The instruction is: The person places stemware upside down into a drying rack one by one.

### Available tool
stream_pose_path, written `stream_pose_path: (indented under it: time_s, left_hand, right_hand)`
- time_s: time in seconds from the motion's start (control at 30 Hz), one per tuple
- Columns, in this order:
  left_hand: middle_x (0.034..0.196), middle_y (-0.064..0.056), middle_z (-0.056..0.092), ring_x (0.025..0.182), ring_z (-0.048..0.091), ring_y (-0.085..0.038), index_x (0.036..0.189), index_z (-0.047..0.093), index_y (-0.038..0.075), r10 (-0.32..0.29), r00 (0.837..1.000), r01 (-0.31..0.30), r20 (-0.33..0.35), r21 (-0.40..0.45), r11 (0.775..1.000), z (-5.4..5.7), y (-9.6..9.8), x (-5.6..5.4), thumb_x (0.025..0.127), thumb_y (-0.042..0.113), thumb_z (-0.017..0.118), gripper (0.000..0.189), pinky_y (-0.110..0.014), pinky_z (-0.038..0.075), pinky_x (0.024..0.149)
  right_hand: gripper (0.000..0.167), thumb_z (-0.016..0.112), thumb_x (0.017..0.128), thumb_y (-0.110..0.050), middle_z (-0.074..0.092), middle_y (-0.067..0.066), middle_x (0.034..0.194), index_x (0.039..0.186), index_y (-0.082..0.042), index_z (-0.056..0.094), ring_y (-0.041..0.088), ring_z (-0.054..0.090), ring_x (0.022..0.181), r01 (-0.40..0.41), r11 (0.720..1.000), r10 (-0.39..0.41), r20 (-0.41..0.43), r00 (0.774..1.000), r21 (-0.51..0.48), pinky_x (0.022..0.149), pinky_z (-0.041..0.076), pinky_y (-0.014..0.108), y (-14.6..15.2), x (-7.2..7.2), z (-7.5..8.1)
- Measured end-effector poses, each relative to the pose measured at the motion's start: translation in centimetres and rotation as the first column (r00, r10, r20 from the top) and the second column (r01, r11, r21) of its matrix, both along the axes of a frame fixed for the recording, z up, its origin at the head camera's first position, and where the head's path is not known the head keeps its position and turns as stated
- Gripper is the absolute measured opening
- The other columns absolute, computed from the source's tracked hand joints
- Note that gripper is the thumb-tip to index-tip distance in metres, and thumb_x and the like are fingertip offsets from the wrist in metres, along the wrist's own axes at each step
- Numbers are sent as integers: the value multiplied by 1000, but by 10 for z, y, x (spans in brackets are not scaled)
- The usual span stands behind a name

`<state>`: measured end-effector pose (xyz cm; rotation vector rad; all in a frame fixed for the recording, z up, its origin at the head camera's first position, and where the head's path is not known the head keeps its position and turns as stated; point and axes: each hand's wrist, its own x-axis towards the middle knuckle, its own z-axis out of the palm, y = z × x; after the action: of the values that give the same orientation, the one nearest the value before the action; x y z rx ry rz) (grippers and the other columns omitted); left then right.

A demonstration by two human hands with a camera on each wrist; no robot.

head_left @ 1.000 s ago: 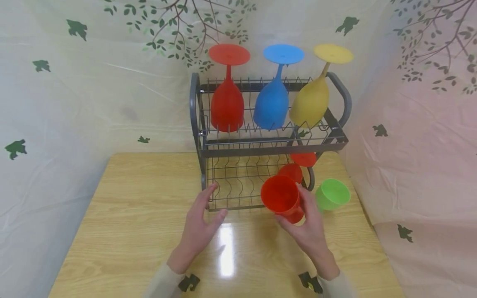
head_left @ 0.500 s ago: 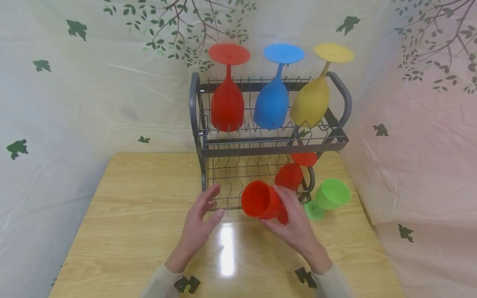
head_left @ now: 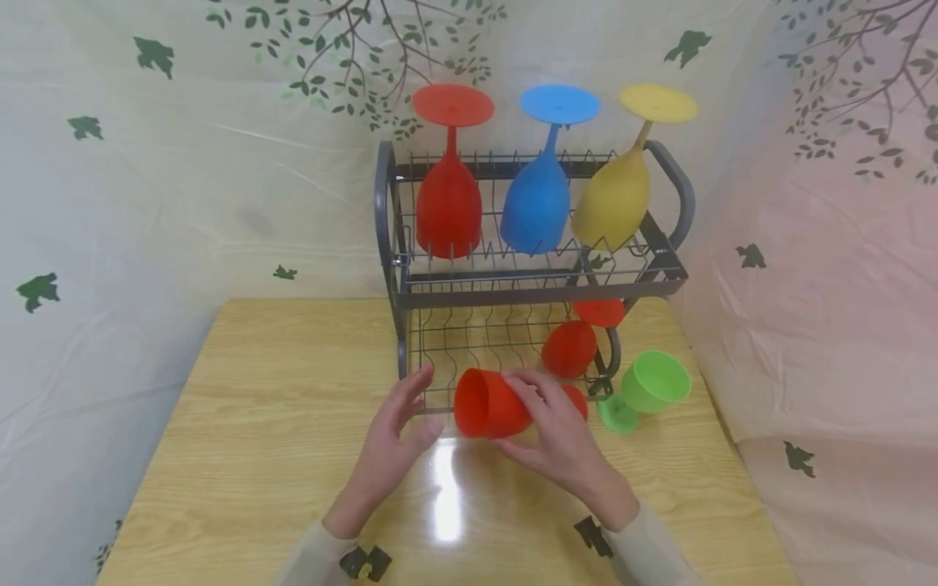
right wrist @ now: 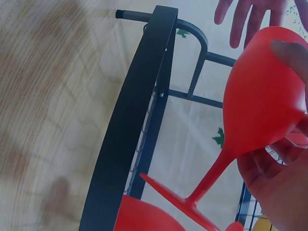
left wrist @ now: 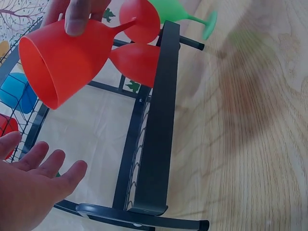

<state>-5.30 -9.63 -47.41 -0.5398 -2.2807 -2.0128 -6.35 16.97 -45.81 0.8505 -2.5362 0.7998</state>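
My right hand (head_left: pixel 563 443) grips a red plastic wine glass (head_left: pixel 487 404) round its bowl, in front of the dish rack's lower tier. The glass is tipped on its side with its mouth toward my left hand; its stem and foot show in the right wrist view, the foot (right wrist: pixel 180 202) trailing down from the bowl. My left hand (head_left: pixel 392 448) is held out beside the glass's mouth, fingers apart and holding nothing. In the left wrist view its spread fingers (left wrist: pixel 41 163) are apart from the red bowl.
A two-tier dark dish rack (head_left: pixel 542 295) stands at the back. Upside down on top are red (head_left: pixel 449 203), blue (head_left: pixel 535 203) and yellow (head_left: pixel 611 199) wine glasses. Another red glass (head_left: pixel 570 350) lies at the lower tier's right. A green glass (head_left: pixel 655 382) stands upright right of the rack.
My right hand has moved left with the red wine glass and tipped it from nearly upright onto its side, mouth to the left. The left hand has barely moved.
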Motion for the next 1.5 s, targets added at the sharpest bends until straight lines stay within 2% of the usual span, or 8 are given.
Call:
stream_pose_path:
  time_s: [0.2,0.4,0.6,0.87,1.0,1.13,1.27,1.5]
  left_hand:
    - [161,-4,42,145,43,-31,158,42,16,-14,1000,15,26,-13,1000,0,0,0,94,15,74,71,-56,44,111]
    - [162,-5,41,145,42,-37,158,43,19,-28,999,28,31,-23,999,1,1,0,92,14,77,74,-62,45,108]
    - [161,-4,41,144,42,-33,157,44,19,-53,998,54,27,-11,999,-1,4,0,90,13,79,76,-60,47,107]
    - [162,-2,41,145,41,-31,155,47,22,-48,998,47,-29,-41,998,-3,8,-1,89,13,79,74,-53,52,104]
    - [160,-1,43,144,44,-31,153,50,18,-46,998,44,-33,-60,997,-4,9,-1,89,13,81,72,-46,54,103]
    - [158,-6,45,141,48,-35,150,53,11,-51,998,48,-42,-59,997,-5,10,-2,88,11,82,68,-46,55,101]
    - [156,-9,46,139,49,-37,147,56,10,-38,998,36,-57,-43,998,-5,11,-1,88,8,82,65,-46,55,100]
    - [155,-7,48,139,49,-35,145,59,15,17,998,-18,-59,-25,1000,-5,11,-1,89,7,80,60,-46,56,99]
  right_hand:
    - [90,98,67,-24,57,12,140,145,-9,55,29,58,121,-11,998,12,-12,1000,62,93,59,46,-6,-2,2]
    - [87,97,68,-26,56,11,141,144,-10,56,29,57,123,-27,993,29,-19,999,113,98,56,48,-11,-3,3]
    - [83,95,70,-27,57,13,139,142,-9,58,30,57,123,-52,987,60,-47,997,152,99,55,48,-15,-4,3]
    - [84,95,72,-28,57,11,140,144,-11,56,29,56,125,-65,981,73,-38,997,184,102,53,49,-20,-5,2]
    - [86,95,72,-29,56,11,141,146,-12,55,29,55,127,-71,978,80,-39,996,195,103,53,50,-22,-5,3]
    - [85,95,72,-30,56,10,141,145,-12,56,29,54,128,-71,977,80,-37,996,200,103,53,50,-23,-5,4]
    - [84,95,73,-32,56,10,142,145,-12,56,28,54,128,-68,977,76,-32,997,202,103,53,49,-24,-5,5]
    - [88,95,74,-35,54,12,147,149,-11,54,32,52,133,-67,979,79,-55,995,192,107,50,52,-21,-7,6]
